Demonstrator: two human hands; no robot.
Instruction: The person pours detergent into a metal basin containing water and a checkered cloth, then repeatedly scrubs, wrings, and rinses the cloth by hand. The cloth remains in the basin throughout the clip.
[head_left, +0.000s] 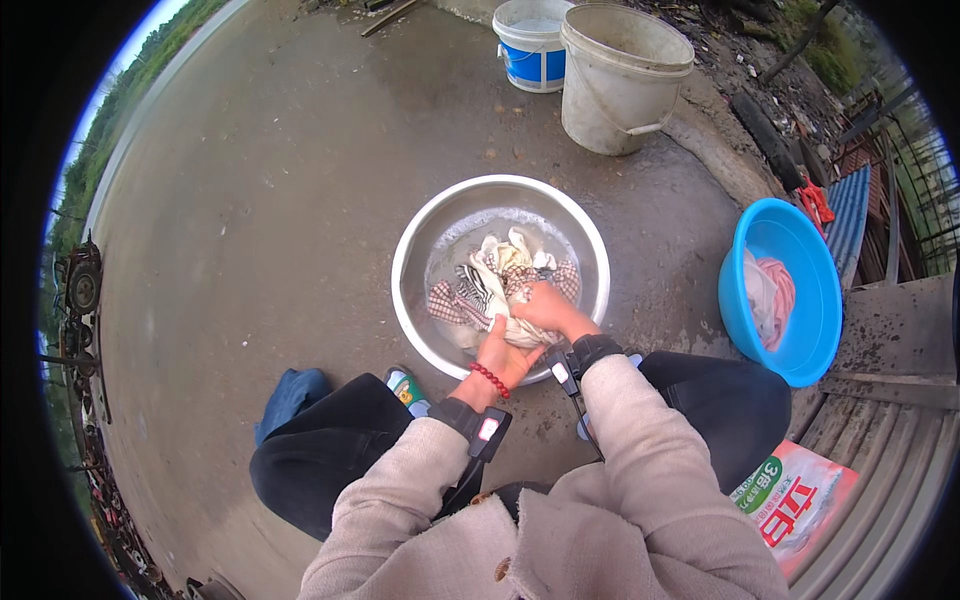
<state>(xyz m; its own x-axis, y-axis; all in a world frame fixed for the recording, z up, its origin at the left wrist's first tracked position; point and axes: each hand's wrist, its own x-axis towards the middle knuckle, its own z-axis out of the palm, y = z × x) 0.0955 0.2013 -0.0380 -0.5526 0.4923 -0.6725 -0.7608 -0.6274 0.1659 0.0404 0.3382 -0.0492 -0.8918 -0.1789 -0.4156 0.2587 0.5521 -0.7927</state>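
A round metal basin (403, 315) stands on the ground before me, holding sudsy water and wet cloth. The bunched cloth (517, 259) is cream and yellowish, with checked and black-striped parts. My left hand (506, 360), with a red bead bracelet on its wrist, is palm up under the near side of the bundle, its thumb against the cream cloth. My right hand (544, 306) is closed on the cloth from above, just right of the left thumb. Part of the left fingers is hidden beneath the cloth.
A blue plastic basin (739, 322) with pink and whitish cloth stands at the right. Beyond the metal basin are a large whitish bucket (615, 97) and a smaller blue-and-white bucket (534, 67). A detergent bag (799, 502) lies at lower right. Dark blue cloth (292, 397) is by my left knee.
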